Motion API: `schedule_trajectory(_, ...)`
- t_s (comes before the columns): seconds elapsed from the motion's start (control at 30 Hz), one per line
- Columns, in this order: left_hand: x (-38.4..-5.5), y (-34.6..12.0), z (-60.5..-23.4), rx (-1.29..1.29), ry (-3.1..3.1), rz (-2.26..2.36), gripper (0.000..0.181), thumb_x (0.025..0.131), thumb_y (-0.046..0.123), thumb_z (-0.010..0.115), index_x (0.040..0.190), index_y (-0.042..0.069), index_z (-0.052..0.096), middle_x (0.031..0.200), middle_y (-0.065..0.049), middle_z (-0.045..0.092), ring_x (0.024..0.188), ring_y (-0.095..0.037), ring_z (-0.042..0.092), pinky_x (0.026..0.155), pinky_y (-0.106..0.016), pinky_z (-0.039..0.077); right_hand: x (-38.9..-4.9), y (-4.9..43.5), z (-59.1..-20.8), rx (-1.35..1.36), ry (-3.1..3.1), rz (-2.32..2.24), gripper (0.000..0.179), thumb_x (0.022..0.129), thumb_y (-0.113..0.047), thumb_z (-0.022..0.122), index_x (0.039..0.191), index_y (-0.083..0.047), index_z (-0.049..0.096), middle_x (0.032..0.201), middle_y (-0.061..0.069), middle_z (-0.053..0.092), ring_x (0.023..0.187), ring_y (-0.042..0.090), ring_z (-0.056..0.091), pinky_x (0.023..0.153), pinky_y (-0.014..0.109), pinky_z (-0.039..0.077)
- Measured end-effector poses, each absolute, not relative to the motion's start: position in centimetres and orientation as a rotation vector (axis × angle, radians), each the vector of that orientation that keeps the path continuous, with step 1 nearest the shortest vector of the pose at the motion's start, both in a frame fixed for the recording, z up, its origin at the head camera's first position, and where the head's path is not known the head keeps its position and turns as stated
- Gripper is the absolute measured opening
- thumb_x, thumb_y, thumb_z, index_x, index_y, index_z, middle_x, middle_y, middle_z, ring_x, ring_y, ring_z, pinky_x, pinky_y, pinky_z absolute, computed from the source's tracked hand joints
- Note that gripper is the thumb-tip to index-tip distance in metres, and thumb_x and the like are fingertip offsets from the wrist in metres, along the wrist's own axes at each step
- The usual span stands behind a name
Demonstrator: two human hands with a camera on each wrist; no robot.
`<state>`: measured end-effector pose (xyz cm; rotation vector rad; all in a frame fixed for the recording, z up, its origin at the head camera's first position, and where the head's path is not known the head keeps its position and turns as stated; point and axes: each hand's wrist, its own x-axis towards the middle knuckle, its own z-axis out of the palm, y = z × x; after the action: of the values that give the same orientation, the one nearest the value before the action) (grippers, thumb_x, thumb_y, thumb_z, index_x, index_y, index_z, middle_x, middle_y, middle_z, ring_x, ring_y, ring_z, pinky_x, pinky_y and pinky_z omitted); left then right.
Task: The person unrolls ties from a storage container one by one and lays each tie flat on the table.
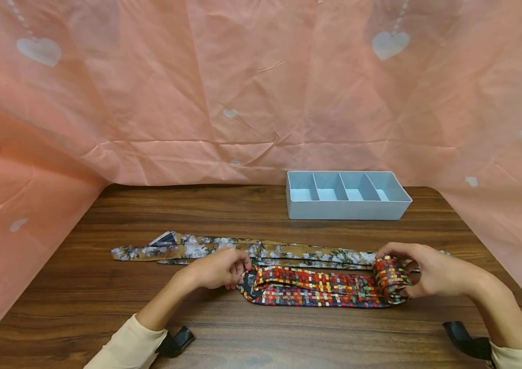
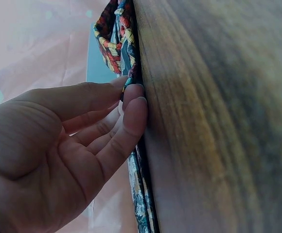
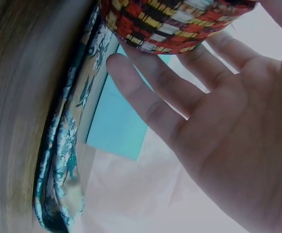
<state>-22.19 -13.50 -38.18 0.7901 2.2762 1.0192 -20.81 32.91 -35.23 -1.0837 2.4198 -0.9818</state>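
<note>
A necktie (image 1: 316, 287) in a red, yellow and black woven-check pattern lies lengthwise on the table, its right part wound into a roll (image 1: 391, 279). My right hand (image 1: 436, 269) holds that roll between thumb and fingers; the right wrist view shows the fingers (image 3: 155, 82) along its side. At the tie's left end, my left hand (image 1: 221, 267) pinches the tip between thumb and fingertips, also seen in the left wrist view (image 2: 126, 92). Just behind lies a second necktie (image 1: 288, 252), mustard with white flowers, folded lengthwise and flat.
Toward the back right stands a pale blue box (image 1: 348, 210) with several compartments, nothing visible in them. The wooden table (image 1: 261, 338) meets a pink curtain (image 1: 251, 92) with white hearts at the back and sides. Black straps (image 1: 178, 342) hang by the wrists.
</note>
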Motion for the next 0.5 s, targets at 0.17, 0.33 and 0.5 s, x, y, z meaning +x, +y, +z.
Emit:
schedule_trajectory(0.17,-22.16,-13.49,-38.19,0.788,2.271,1.029,0.024,0.091,-0.021,0.057,0.108,-0.005,0.063,0.074,-0.004,0.058,0.059,-0.013,0.059,0.055,-0.026,0.055,-20.92,33.24,-35.37,-1.103,2.478,-0.943,0.068,0.07,0.001,0.088,0.13,-0.008,0.057,0.111,-0.003,0.066,0.095,0.002,0.062,0.071,0.026,0.056)
schedule_trajectory(0.33,-22.2,-13.49,-38.2,0.786,2.273,1.026,0.026,0.09,-0.022,0.055,0.107,-0.005,0.063,0.073,-0.004,0.058,0.059,-0.013,0.059,0.056,-0.026,0.055,-20.98,33.53,-35.56,-1.065,2.457,-0.961,0.068,0.072,0.001,0.087,0.131,-0.006,0.055,0.115,0.001,0.066,0.101,0.002,0.061,0.076,0.027,0.058)
schedule_trajectory(0.5,-22.15,-13.47,-38.21,0.78,2.268,1.036,0.028,0.089,-0.024,0.053,0.106,-0.005,0.063,0.073,-0.004,0.057,0.059,-0.013,0.059,0.056,-0.027,0.056,-20.99,33.84,-35.78,-1.04,2.441,-0.969,0.068,0.074,0.001,0.087,0.133,-0.004,0.053,0.115,0.001,0.066,0.1,0.002,0.061,0.075,0.026,0.058)
